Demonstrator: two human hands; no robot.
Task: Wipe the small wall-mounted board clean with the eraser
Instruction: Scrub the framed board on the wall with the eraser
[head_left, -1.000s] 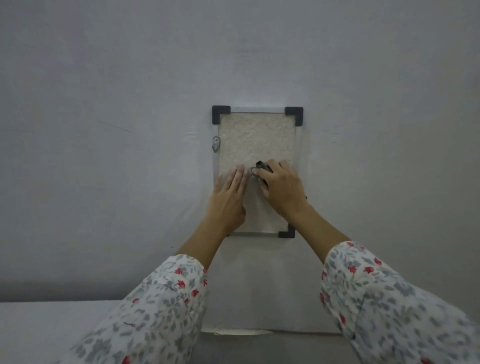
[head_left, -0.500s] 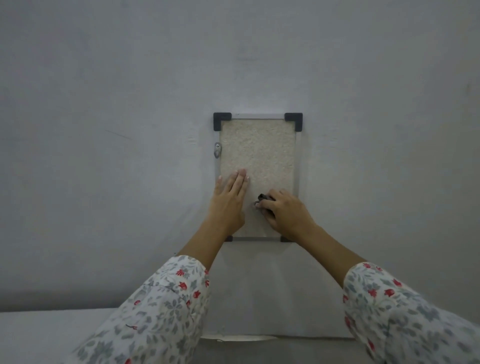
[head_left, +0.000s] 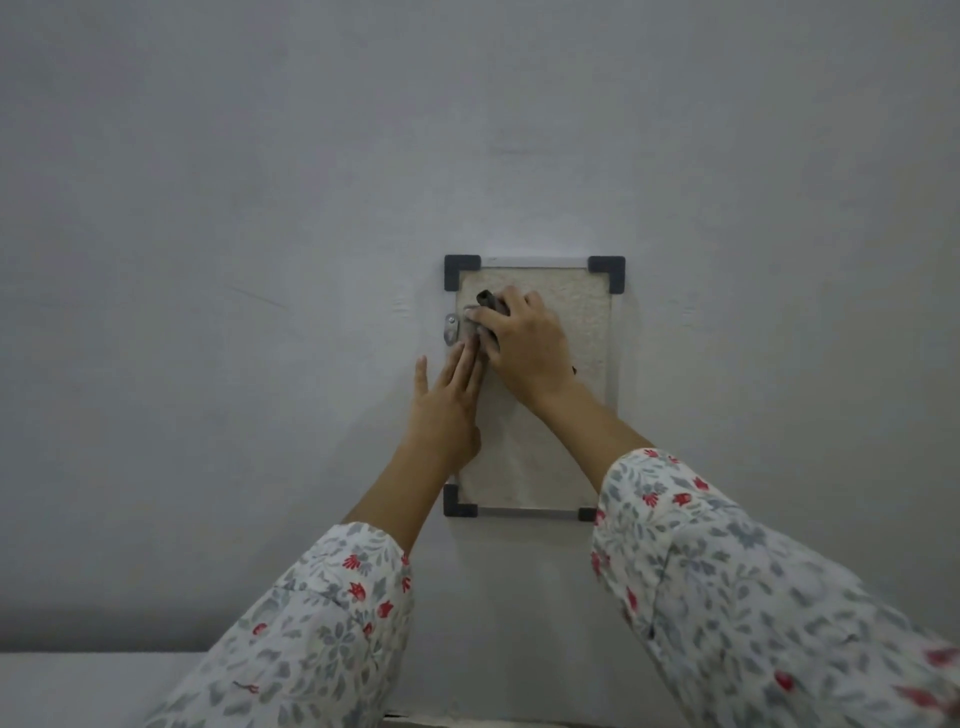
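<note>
1. The wall (head_left: 260, 208) is plain pale grey and fills nearly the whole view; no writing, brand or label can be read on it or on anything else here.
2. 2 sleeves with a grey leaf and red flower print come up from the bottom edge, the left sleeve (head_left: 311, 623) lower left, the right sleeve (head_left: 753, 597) lower right.
3. The board (head_left: 571, 338) hangs on the wall at centre, its long axis vertical. It has a pale, speckled face, a thin light frame and 4 dark corner caps, the lower right one partly hidden by the right sleeve.
4. The right hand (head_left: 524, 343) lies over the board's upper left part, fingers curled and clamped on the eraser, thumb towards the board's left edge.
5. The left hand (head_left: 447, 410) lies flat over the board's left edge, half on the wall, fingers straight and pointing up, the little finger spread apart from the rest.
6. The eraser (head_left: 488, 300) is dark, mostly hidden under the right hand; its exposed end points up and left towards the top left cap. Its long axis cannot be told.
7. A small metal hanger (head_left: 451, 330) sits just beside the left frame edge, upright.
</note>
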